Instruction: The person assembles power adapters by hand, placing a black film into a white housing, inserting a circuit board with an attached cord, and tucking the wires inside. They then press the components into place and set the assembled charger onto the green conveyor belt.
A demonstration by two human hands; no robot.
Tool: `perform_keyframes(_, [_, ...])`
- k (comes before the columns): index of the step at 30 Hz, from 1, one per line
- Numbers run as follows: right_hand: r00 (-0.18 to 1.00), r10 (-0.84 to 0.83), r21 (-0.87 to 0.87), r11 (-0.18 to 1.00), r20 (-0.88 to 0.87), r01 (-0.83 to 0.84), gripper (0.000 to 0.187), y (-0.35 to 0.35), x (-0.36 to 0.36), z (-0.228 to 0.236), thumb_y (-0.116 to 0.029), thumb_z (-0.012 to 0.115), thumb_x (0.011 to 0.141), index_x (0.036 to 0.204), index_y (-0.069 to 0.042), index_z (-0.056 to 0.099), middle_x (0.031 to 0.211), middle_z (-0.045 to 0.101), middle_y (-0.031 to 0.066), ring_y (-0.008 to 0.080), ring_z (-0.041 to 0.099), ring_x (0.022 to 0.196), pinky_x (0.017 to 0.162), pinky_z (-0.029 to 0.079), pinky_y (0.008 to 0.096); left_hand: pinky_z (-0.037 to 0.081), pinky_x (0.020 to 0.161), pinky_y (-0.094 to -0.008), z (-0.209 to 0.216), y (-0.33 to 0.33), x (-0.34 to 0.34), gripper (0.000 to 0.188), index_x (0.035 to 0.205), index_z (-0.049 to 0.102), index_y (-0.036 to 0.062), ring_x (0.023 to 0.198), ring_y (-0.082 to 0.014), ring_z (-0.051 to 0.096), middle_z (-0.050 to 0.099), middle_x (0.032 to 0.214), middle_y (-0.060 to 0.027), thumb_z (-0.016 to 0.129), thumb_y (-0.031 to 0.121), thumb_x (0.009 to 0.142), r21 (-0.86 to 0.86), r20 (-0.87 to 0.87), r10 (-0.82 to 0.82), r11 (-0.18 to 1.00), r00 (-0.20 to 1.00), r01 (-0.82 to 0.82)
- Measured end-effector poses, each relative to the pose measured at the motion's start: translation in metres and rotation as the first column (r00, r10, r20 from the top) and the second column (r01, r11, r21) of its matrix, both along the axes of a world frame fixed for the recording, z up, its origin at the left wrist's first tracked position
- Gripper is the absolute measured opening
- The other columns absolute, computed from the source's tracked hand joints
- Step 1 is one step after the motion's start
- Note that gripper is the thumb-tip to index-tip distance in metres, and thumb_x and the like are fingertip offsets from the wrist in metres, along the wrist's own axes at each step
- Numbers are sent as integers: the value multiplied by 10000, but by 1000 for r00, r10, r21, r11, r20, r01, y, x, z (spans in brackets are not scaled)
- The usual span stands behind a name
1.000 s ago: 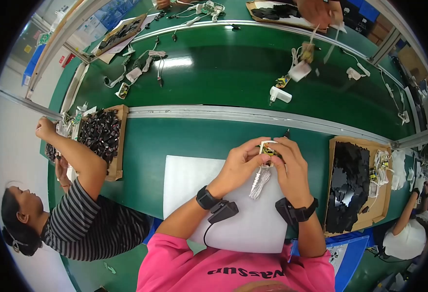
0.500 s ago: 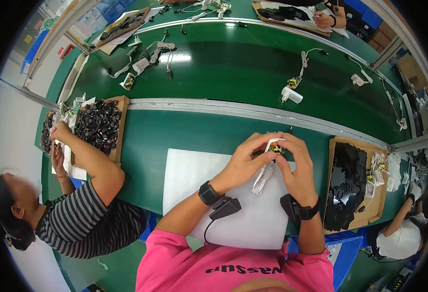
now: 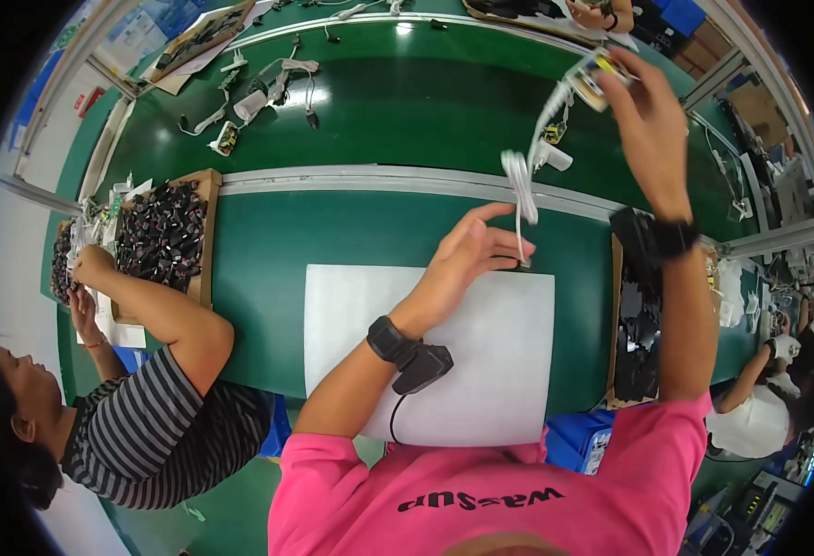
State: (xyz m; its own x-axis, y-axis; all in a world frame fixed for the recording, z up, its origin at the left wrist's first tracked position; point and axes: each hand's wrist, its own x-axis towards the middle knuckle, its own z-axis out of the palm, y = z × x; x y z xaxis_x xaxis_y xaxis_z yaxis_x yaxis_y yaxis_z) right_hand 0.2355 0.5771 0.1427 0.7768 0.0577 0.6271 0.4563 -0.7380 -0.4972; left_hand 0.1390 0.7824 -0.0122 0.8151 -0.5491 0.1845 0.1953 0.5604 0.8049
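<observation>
My right hand [image 3: 655,130] is raised over the far side of the bench, its thumb and fingers closed on an opened power adapter [image 3: 591,82] with a yellow part and circuit board showing. A white cable [image 3: 519,185], folded into a bundle, hangs from the adapter toward me. Its small plug end dangles by the fingertips of my left hand [image 3: 467,255]. That hand has its fingers spread above the far edge of a white foam sheet [image 3: 430,357]; whether a fingertip touches the cable, I cannot tell.
Beyond a metal rail [image 3: 379,179] lies a green belt [image 3: 397,111] with several adapters and cables. A box of black pieces [image 3: 637,324] stands at my right. On the left, a person in stripes [image 3: 170,408] works beside a tray of dark parts [image 3: 161,232].
My right hand has moved up and away to the right, carrying the adapter and its cable over the belt. The left hand has let go of the adapter and spread its fingers.
</observation>
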Motion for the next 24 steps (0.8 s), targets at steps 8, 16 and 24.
perform_keyframes(8, [998,-58,-149,987,18,60,415,-31,133,-67,-335,642,873,1185,-63,610,1002,665,175,233,645,834,756,500,329,332,1070,-425,2,0,-4,640,1454,215,49,1262,-287,455,444,1386,-179,364,471,996,111,-11,300,948,954,-297])
perform_keyframes(16, [865,116,-460,808,-487,-367,378,-46,59,-104,-286,642,868,1133,-18,613,1087,629,148,257,606,941,833,480,349,387,1026,-393,3,4,-6,542,1407,317,30,1244,-262,471,460,1366,-169,431,369,1000,200,29,229,952,973,-230])
perform_keyframes(24, [820,198,39,977,-537,-210,269,-85,17,-43,-244,533,944,1094,-29,594,1132,602,82,202,592,978,845,493,327,432,974,-369,4,0,-5,470,1360,370,18,1141,-249,550,511,1297,-156,452,308,1000,227,62,151,960,987,-161])
